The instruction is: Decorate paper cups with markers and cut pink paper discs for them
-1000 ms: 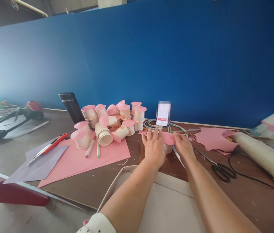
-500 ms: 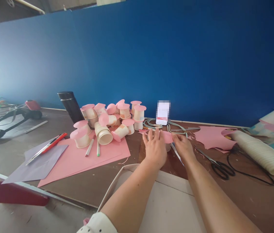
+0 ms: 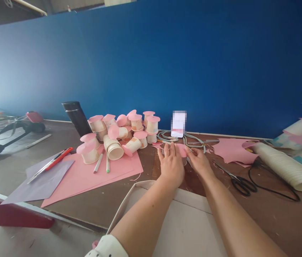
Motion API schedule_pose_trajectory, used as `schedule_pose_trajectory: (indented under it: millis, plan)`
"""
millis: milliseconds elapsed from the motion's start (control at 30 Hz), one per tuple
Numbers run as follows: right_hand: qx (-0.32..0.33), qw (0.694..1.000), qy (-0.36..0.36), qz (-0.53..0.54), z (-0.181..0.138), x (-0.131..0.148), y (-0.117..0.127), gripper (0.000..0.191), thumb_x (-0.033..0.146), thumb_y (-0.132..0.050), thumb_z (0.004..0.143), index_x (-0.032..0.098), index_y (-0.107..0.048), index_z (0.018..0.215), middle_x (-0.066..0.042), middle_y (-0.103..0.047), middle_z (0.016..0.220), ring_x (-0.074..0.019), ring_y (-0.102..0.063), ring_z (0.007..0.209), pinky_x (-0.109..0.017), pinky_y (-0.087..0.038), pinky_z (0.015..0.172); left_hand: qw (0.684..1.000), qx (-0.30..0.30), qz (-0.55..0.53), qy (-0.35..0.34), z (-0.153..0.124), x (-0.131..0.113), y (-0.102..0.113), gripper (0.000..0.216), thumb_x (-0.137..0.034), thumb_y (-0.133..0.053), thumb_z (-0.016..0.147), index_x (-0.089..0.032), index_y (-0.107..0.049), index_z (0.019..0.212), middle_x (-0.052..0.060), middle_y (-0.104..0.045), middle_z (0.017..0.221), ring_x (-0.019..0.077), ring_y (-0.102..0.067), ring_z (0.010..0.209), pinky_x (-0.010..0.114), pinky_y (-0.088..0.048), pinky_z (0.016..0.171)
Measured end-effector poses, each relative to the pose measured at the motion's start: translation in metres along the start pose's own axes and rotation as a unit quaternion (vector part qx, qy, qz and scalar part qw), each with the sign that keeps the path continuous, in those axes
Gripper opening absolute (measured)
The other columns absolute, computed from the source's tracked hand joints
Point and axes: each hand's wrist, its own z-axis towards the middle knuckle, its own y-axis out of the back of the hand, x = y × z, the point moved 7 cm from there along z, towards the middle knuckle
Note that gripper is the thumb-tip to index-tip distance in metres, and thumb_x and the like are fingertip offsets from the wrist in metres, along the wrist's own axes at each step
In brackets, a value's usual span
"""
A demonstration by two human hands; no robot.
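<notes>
A pink paper disc [image 3: 181, 150] lies across the base of an upturned paper cup [image 3: 184, 161], which is mostly covered by my hands. My left hand [image 3: 171, 165] rests flat at the disc's left side, fingers stretched out and a little apart. On the right, my right hand [image 3: 199, 162] pinches the disc's edge between thumb and fingers. To the left stand and lie several finished-looking paper cups [image 3: 90, 155] with pink discs on their ends. A few nested bare cups [image 3: 115, 151] lie on their side among them.
Scissors [image 3: 243, 185], a long stack of cups [image 3: 287, 167] and cut pink paper [image 3: 233, 151] lie right. A phone [image 3: 178, 123] leans on the blue wall. Left are pink sheets [image 3: 86, 178], a red cutter [image 3: 57, 160], markers [image 3: 108, 164] and a black flask [image 3: 77, 117]. A pale box [image 3: 190, 214] sits below my arms.
My right hand has shifted slightly left along the disc's edge. The left hand stays nearly in place, and the whole view has moved a little.
</notes>
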Motion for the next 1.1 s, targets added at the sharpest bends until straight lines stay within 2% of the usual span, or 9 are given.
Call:
schedule_pose_trajectory:
  millis: [200,333,633,800,900,1100]
  plan:
    - [0.008,1.000,-0.008,0.000,-0.006,0.008,0.001,0.060,0.068,-0.051,0.078,0.016,-0.070,0.101,-0.014,-0.072,0.100,-0.0284,-0.066,0.094,-0.038,-0.047,0.083,1.000,-0.024,-0.014,0.007,-0.003,-0.002,0.005,0.065,-0.018,-0.035,0.087,-0.013,-0.025,0.152,0.009,-0.024,0.160,0.0308,-0.020,0.146,0.059,-0.016,0.117]
    - [0.031,0.999,0.012,0.014,-0.011,0.016,-0.003,0.056,0.066,-0.055,0.077,0.017,-0.068,0.101,-0.012,-0.072,0.101,-0.0272,-0.066,0.094,-0.037,-0.046,0.083,0.999,-0.027,-0.012,-0.015,-0.005,-0.010,0.000,0.066,-0.016,-0.035,0.087,-0.013,-0.024,0.152,0.009,-0.021,0.160,0.0325,-0.018,0.146,0.061,-0.013,0.117]
    - [0.013,1.000,0.009,-0.014,-0.011,0.013,-0.003,0.057,0.066,-0.056,0.075,0.018,-0.068,0.104,-0.014,-0.071,0.103,-0.0281,-0.066,0.098,-0.037,-0.047,0.083,0.999,-0.028,0.010,-0.023,-0.006,-0.011,-0.008,0.067,-0.014,-0.034,0.085,-0.014,-0.026,0.152,0.007,-0.017,0.161,0.0335,-0.015,0.147,0.061,-0.011,0.117]
    - [-0.007,1.000,0.020,-0.003,-0.009,0.012,0.000,0.061,0.069,-0.046,0.080,0.016,-0.069,0.102,-0.014,-0.072,0.101,-0.0279,-0.065,0.097,-0.037,-0.046,0.084,0.999,-0.040,0.008,-0.015,-0.006,-0.011,-0.010,0.070,-0.016,-0.035,0.085,-0.014,-0.019,0.154,0.006,-0.011,0.162,0.0329,-0.013,0.148,0.061,-0.011,0.117]
    - [-0.013,1.000,0.021,-0.009,-0.007,0.009,0.000,0.059,0.066,-0.043,0.083,0.017,-0.069,0.102,-0.014,-0.072,0.100,-0.0284,-0.065,0.098,-0.038,-0.046,0.085,0.999,-0.031,0.005,-0.027,-0.007,-0.012,-0.013,0.071,-0.019,-0.037,0.085,-0.014,-0.019,0.154,0.006,-0.013,0.162,0.0336,-0.010,0.148,0.062,-0.008,0.117]
    - [-0.017,1.000,0.008,-0.019,-0.005,0.005,-0.004,0.053,0.061,-0.049,0.082,0.017,-0.068,0.103,-0.015,-0.072,0.101,-0.0286,-0.065,0.098,-0.039,-0.046,0.085,0.999,-0.026,0.000,-0.040,-0.008,-0.013,-0.013,0.066,-0.019,-0.036,0.087,-0.017,-0.025,0.152,0.005,-0.018,0.161,0.0332,-0.010,0.148,0.061,-0.007,0.118]
